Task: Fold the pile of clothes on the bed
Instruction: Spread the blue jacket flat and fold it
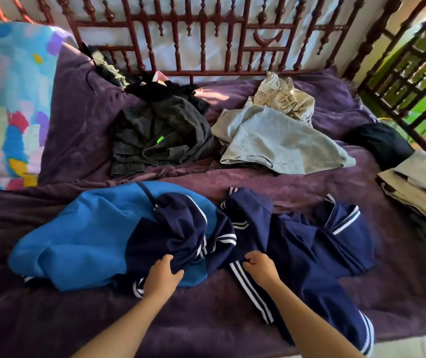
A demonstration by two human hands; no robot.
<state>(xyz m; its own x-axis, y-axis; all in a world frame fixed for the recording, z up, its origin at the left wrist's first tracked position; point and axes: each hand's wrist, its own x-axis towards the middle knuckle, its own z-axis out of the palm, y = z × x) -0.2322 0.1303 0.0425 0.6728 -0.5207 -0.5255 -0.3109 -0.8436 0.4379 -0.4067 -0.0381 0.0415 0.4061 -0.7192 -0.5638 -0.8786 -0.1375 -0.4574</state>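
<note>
Navy clothes [297, 244], pinched in L+R fingers [252, 262]

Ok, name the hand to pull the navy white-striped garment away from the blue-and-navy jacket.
Right. The right hand pinches the navy white-striped garment by its stripes; the left hand is busy gripping the blue-and-navy jacket beside it.

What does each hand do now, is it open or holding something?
Left hand: grips the blue and navy jacket.
Right hand: pinches the striped navy garment.
</note>
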